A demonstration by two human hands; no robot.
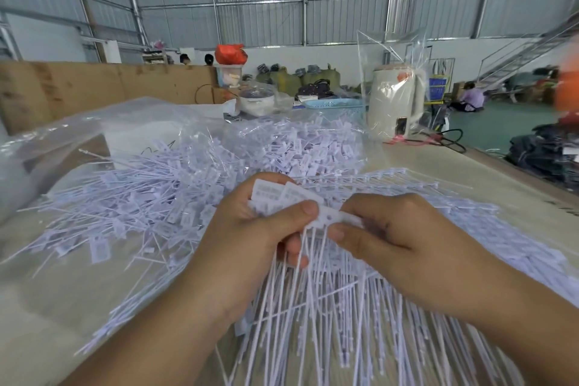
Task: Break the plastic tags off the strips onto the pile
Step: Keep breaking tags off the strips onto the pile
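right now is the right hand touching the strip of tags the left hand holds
Touching. The head view shows the right hand pinching one end of the white strip, while the left hand grips the other end, thumb pressed on top.

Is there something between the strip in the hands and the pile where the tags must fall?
Nothing visible. Both the left hand and the right hand grip the strip directly above the pile, with only open air below; the long tails hang down toward the table.
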